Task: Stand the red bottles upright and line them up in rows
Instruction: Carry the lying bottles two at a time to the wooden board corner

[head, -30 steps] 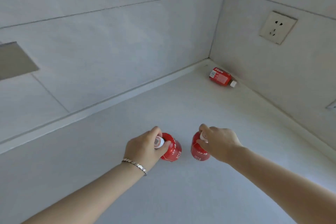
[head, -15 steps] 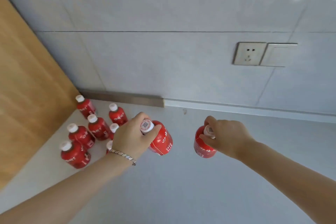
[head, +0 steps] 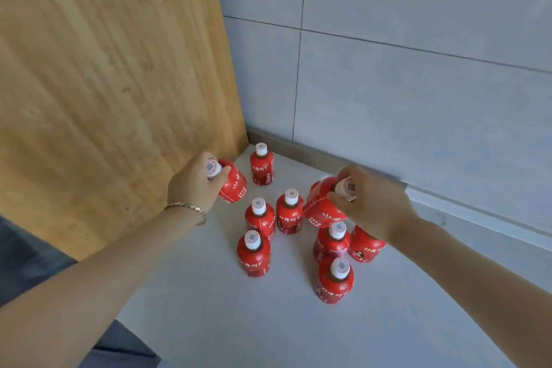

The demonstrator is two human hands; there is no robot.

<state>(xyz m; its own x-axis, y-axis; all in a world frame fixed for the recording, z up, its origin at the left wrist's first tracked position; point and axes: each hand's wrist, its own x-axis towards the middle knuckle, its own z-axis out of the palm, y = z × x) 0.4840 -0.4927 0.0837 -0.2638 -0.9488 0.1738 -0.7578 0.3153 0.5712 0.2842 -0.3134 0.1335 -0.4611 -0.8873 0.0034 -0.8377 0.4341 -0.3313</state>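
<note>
Red plastic bottles w/ white caps stand on a pale grey countertop, grouped in the corner btwn a light wooden side panel and a grey tiled wall. Nearest: one upright bottle at front right. Just behind it, another upright bottle, and to its right a bottle partly hidden under the right wrist. Left of these, apart from them, an upright front-left bottle; behind that, two more upright ones side by side, close together: left one, right one.

Above the group, right hand is closed around the neck of a tilted red bottle, fingers and thumb pinching just below the cap; bottle is held off the counter, base pointing down-left. Left hand, thin metal bracelet on wrist, grips a second tilted red bottle by its neck, thumb and fingers wrapped round the cap end; also off the counter, near the wooden panel.

Farthest: a lone upright bottle deep in the corner, near the raised grey strip at the wall's foot. A bit of red shows behind the right-hand bottle; can't tell what it is.
</note>
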